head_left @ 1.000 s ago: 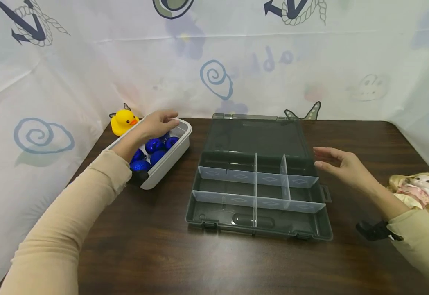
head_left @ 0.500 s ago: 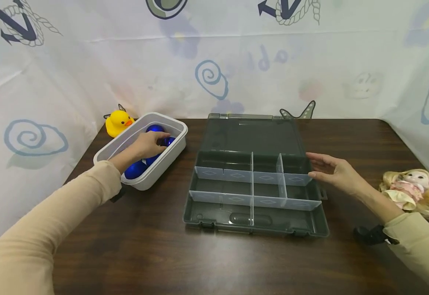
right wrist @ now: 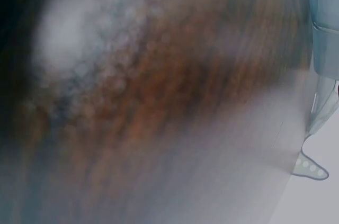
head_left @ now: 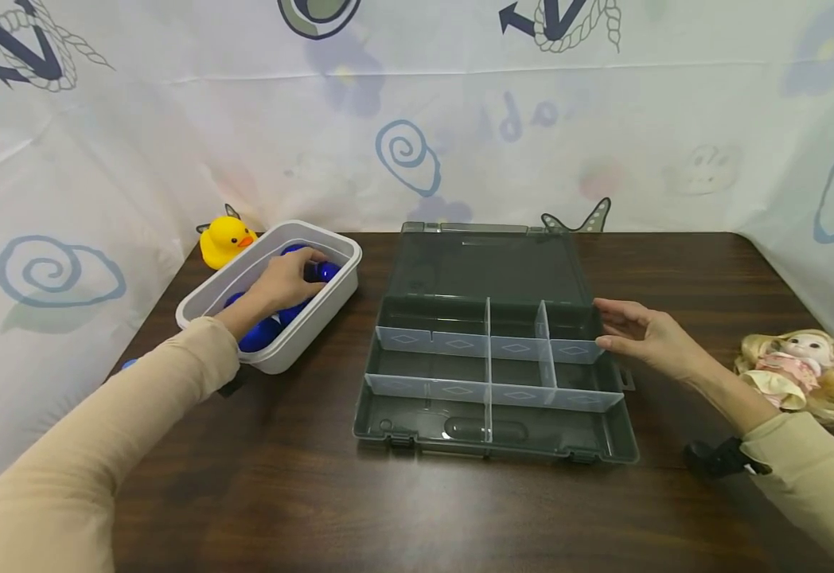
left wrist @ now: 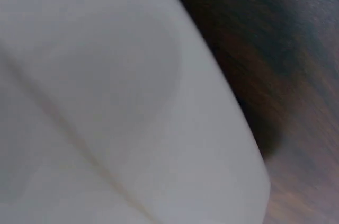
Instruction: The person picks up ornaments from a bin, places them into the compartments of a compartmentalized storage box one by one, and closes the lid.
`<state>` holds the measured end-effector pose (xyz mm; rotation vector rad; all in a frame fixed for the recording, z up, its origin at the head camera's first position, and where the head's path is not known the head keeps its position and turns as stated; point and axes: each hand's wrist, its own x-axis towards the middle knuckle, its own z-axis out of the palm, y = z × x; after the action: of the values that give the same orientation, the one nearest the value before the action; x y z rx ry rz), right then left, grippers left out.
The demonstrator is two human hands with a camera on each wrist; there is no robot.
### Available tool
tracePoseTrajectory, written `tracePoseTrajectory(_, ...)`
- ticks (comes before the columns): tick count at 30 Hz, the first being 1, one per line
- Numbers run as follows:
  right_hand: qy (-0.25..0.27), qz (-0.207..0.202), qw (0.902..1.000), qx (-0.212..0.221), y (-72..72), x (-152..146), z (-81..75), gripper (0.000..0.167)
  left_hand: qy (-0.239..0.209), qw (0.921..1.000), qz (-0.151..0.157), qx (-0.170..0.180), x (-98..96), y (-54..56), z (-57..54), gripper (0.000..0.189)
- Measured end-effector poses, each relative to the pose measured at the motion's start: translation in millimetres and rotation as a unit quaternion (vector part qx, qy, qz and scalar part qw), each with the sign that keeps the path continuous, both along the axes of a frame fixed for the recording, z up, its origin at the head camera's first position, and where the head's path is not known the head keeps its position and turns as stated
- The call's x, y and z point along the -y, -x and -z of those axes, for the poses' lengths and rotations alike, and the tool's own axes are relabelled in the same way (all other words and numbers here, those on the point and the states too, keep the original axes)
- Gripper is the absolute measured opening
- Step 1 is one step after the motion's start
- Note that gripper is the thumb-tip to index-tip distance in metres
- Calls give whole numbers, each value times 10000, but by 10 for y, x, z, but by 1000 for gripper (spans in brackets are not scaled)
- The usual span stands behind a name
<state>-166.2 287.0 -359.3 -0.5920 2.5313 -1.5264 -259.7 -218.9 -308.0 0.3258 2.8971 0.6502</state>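
Observation:
My left hand [head_left: 284, 280] reaches down into a white plastic box [head_left: 317, 330] at the left, its thumb and fingers curled about a shiny blue Christmas ball [head_left: 328, 271]. More blue balls [head_left: 259, 335] lie under and around that hand, partly hidden by it. A grey see-through compartment case [head_left: 431, 364] lies with its lid [head_left: 489, 267] folded back, the clear dividers standing in its tray. At the case's right side is my right hand [head_left: 649, 338], fingers fairly straight and fingertips right at the edge. The box's white wall [left wrist: 132, 102] fills much of the left wrist view.
A yellow rubber duck [head_left: 225, 241] stands behind the box at the left. On the right lies a blond doll [head_left: 793, 366] in a pink dress. A patterned white curtain [head_left: 489, 143] surrounds the dark wooden table [head_left: 424, 517].
My left hand has lowered from above the box in among the balls, its fingers closing about one. The right hand has come in to the case's right edge. The view has shifted slightly.

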Motion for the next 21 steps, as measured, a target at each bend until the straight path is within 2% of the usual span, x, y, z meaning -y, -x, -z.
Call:
tracePoseTrajectory(6, -14, 32, 10000, -27, 14, -4, 18, 57, -453, 9987, -234, -55, 47, -68, -246, 57)
tracePoseTrajectory(12, -17, 75, 9999, 76, 7, -15, 9, 58, -1295, 9908, -391, -57, -37, -142, -520, 59)
tracePoseTrajectory(16, 14, 70, 9999, 139, 4, -30, 3, 59, -1606, 9867, -253, 32, -251, -179, -641, 60)
tracePoseTrajectory(18, 11, 72, 9998, 165, 3, -32, 2, 59, -1781, 9839, -97, 90, -408, -193, -668, 57)
tracePoseTrajectory(21, 5, 64, 9998, 201, 4, -26, 7, 59, -2169, 9758, 194, 210, -692, -218, -675, 54)
